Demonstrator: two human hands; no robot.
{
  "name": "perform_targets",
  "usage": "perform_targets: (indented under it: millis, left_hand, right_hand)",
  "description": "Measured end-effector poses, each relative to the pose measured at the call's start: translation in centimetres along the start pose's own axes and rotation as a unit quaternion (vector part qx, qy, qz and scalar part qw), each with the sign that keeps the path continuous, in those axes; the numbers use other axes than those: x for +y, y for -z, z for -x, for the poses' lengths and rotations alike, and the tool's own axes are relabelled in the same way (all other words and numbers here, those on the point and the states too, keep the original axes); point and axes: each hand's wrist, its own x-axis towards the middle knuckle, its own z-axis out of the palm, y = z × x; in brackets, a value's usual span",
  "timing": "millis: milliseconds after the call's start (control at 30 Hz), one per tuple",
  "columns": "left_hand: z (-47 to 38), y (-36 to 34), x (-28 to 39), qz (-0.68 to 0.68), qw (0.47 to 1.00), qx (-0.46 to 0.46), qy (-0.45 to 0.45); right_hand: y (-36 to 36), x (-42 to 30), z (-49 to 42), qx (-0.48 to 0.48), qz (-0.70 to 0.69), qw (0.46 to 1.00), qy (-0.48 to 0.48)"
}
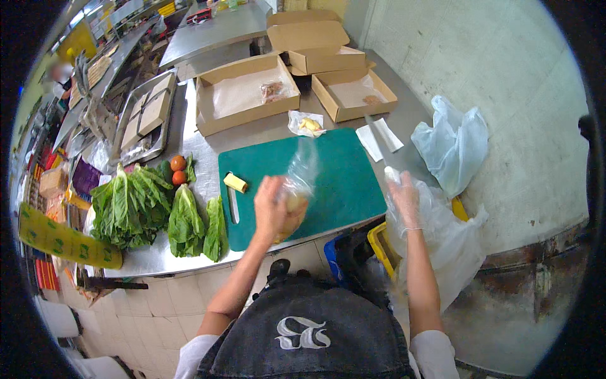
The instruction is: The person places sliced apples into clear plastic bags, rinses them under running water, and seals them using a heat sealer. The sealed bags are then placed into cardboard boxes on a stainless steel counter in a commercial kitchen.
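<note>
My left hand (pixel 271 206) grips a clear plastic bag (pixel 303 168) with something pale yellow in its lower part, over the near edge of a green cutting board (pixel 336 175). The bag is blurred, and my fingers partly hide what it holds. To the right of the board, my right hand (pixel 404 201), in a clear thin glove, holds a knife (pixel 378 135) by its white handle, blade pointing away from me. A yellow block (pixel 235 182) lies by the board's slot. At the far edge, yellow pieces (pixel 310 125) rest on white paper.
Lettuce heads (pixel 132 208), tomatoes (pixel 179 177) and a metal tray (pixel 125 154) stand left. Open cardboard boxes (pixel 246 94) are behind the board. A folded white napkin (pixel 378 138), a bluish plastic bag (pixel 452 144) and a yellow-rimmed bin (pixel 381 246) are right. A person (pixel 61 78) stands far left.
</note>
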Motion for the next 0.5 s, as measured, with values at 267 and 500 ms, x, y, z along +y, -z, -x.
perform_targets:
  millis: [267,500]
  left_hand:
    - [-4.2,-0.5,-6.9,0.325,0.898,-0.134,0.266]
    - [-14.2,-2.4,-15.6,0.124,0.876,-0.435,0.169]
  right_hand:
    - [-13.1,1.1,3.7,0.100,-0.084,0.989,-0.071]
    - [-11.1,-1.1,4.6,0.117,-0.086,0.989,-0.015]
